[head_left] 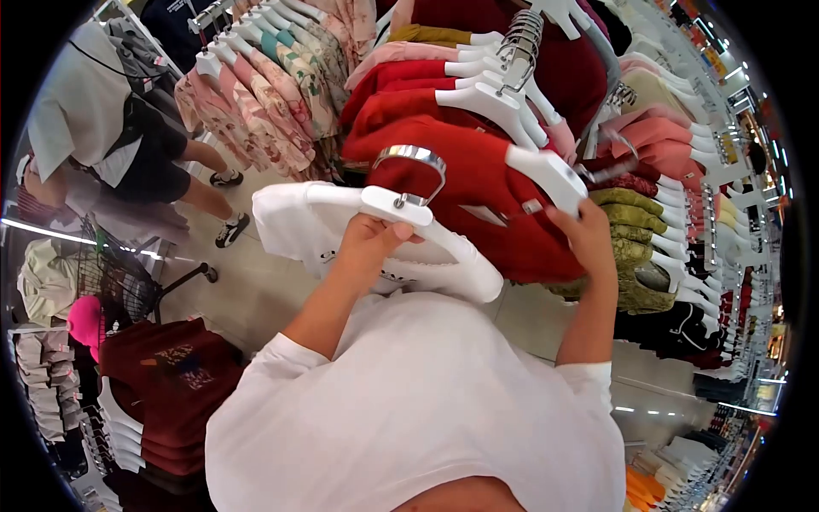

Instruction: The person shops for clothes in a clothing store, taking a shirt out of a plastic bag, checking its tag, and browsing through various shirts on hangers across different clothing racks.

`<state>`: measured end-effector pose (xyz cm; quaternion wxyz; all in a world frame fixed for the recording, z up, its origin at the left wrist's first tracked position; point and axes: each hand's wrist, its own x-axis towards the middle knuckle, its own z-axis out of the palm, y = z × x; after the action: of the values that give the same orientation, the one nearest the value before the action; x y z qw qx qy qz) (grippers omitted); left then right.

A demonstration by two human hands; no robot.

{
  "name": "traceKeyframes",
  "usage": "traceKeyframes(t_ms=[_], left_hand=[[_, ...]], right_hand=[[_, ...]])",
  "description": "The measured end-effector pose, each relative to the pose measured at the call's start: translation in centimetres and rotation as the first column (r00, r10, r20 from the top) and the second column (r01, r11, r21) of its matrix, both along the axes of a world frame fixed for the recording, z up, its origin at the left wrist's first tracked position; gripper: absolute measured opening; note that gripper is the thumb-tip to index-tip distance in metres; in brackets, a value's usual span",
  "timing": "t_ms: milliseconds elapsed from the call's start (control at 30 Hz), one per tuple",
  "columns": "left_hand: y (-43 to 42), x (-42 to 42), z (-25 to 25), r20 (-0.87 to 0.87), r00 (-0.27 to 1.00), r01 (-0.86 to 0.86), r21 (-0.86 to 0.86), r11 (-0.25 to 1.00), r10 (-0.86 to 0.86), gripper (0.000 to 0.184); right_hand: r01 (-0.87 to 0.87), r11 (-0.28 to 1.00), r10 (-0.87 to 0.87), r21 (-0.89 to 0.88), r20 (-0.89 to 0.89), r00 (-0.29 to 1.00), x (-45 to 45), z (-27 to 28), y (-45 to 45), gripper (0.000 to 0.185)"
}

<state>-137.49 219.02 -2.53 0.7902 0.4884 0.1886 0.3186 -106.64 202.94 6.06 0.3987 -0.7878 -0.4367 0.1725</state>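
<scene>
My left hand [372, 249] is closed around the middle of a white hanger [401, 205], just under its metal hook. A white T-shirt [294, 218] with dark lettering hangs from it in front of my chest. On the other side, my right hand [587, 235] grips a second white hanger [546, 175] near its hook, which is blurred. That hanger carries a red garment [478, 179] with a small tag. More red garments [388, 115] on white hangers hang just beyond it.
Pink floral shirts [256, 111] hang at the far left, and green garments [627, 230] line the right rail. A person in dark shorts [149, 158] stands at the left near a black cart [128, 273]. Maroon shirts [175, 375] hang at the lower left.
</scene>
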Motion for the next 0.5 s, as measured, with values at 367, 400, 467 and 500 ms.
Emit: traceKeyframes(t_ms=[367,400,467,500], left_hand=[[3.1,11.4,2.8,0.084,0.992,0.088,0.019,0.996,-0.09,0.034],[3.2,12.6,3.1,0.077,0.994,0.083,0.009,0.996,-0.084,0.034],[3.5,15.0,3.9,0.101,0.989,0.104,0.01,0.995,-0.104,0.035],[4.0,16.2,3.6,0.101,0.989,0.111,0.011,0.994,-0.112,0.036]], right_hand=[[0.609,0.792,-0.609,-0.052,-0.003,0.793,-2.3,1.2,-25.5,0.035],[0.634,0.771,-0.635,-0.057,0.019,0.773,-3.2,1.6,-27.0,0.035],[0.677,0.729,-0.673,-0.099,0.074,0.736,-5.8,3.0,-28.3,0.037],[0.7,0.704,-0.693,-0.122,0.103,0.714,-6.9,3.1,-29.3,0.036]])
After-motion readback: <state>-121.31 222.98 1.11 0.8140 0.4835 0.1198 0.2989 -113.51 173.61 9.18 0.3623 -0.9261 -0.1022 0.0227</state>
